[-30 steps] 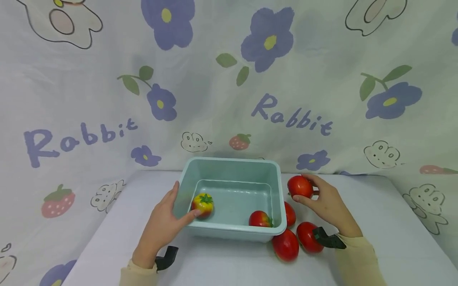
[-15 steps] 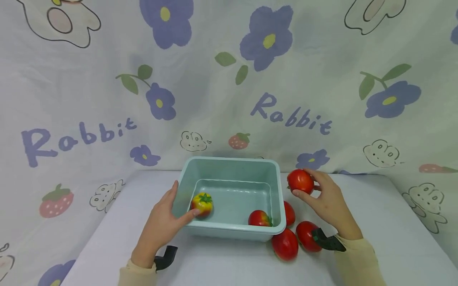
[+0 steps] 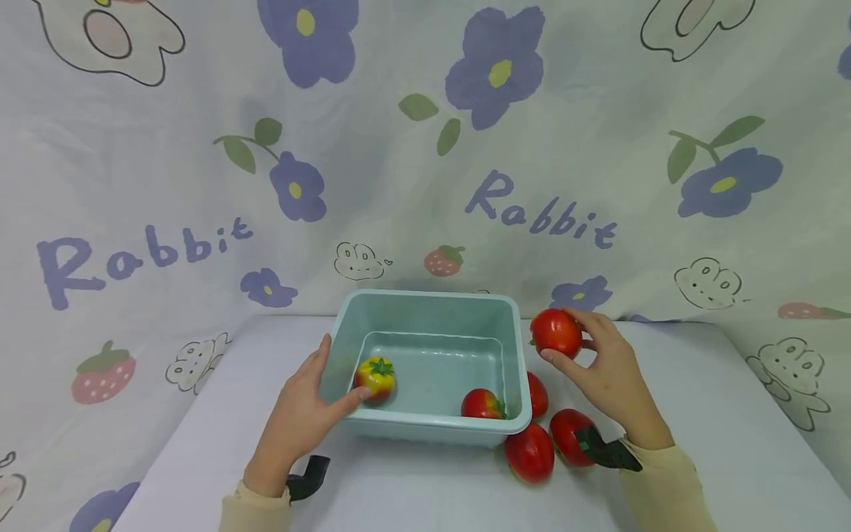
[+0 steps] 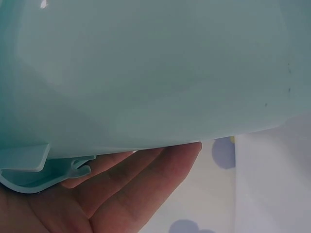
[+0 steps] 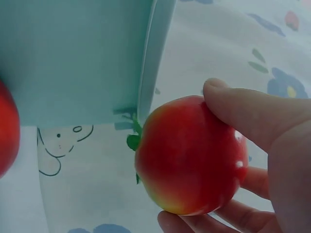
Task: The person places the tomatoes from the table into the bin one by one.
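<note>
A pale green plastic bin (image 3: pixel 435 423) stands on the table. My left hand (image 3: pixel 299 410) holds its front left corner, the thumb over the rim and the fingers (image 4: pixel 146 187) against the outside wall. Inside the bin lie a yellow-and-red tomato (image 3: pixel 376 378) at the left and a red tomato (image 3: pixel 482 404) at the front right, partly hidden by the rim. Just right of the bin, my right hand (image 3: pixel 614 373) grips another red tomato (image 5: pixel 192 155) between thumb and fingers, above the table. Its green calyx (image 5: pixel 133 141) points toward the bin.
Three smooth red fruits lie by the bin's right side: one (image 3: pixel 537 396) partly hidden by the bin, one (image 3: pixel 530 453) at its front corner, one (image 3: pixel 573 437) under my right wrist. A white tablecloth (image 3: pixel 412 491) covers the table. A printed curtain (image 3: pixel 399 192) hangs behind.
My right hand has raised its tomato slightly and brought it a little left, toward the bin's rim. The left hand and the bin stay in place.
</note>
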Demonstrator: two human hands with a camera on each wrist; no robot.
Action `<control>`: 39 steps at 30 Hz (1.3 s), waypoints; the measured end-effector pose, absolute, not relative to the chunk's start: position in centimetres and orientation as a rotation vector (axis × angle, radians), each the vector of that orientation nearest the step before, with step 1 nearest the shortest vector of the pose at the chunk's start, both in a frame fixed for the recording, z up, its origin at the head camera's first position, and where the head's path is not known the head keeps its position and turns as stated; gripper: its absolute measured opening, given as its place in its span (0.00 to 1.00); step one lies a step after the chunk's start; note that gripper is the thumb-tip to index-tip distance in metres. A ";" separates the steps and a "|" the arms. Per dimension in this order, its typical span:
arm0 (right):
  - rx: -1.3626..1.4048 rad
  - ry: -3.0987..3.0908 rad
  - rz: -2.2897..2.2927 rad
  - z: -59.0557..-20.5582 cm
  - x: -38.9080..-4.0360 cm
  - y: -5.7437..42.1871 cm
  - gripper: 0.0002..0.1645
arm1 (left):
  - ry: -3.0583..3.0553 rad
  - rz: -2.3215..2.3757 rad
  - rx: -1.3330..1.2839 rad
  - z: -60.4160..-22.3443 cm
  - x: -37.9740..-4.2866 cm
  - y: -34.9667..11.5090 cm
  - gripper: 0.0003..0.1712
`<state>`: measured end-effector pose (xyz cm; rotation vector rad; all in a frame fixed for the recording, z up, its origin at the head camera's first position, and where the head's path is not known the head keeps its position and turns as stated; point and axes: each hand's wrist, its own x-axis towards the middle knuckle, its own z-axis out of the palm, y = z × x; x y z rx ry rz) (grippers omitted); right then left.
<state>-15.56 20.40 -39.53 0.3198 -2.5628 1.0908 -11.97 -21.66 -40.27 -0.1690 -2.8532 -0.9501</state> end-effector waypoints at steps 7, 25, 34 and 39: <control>0.353 -2.498 1.077 -39.3 -15.2 20.0 0.44 | -2.852 -0.964 -0.174 -40.1 -12.0 -21.6 0.60; 0.487 -2.358 1.184 -39.2 -14.3 17.5 0.46 | -2.859 -0.937 -0.172 -39.8 -12.0 -21.5 0.60; 0.612 -2.326 1.221 -39.4 -14.0 16.0 0.47 | -2.860 -0.934 -0.178 -39.6 -12.0 -21.3 0.60; 0.656 -2.321 1.239 -39.9 -14.3 15.0 0.47 | -2.860 -0.940 -0.167 -39.7 -12.1 -21.6 0.60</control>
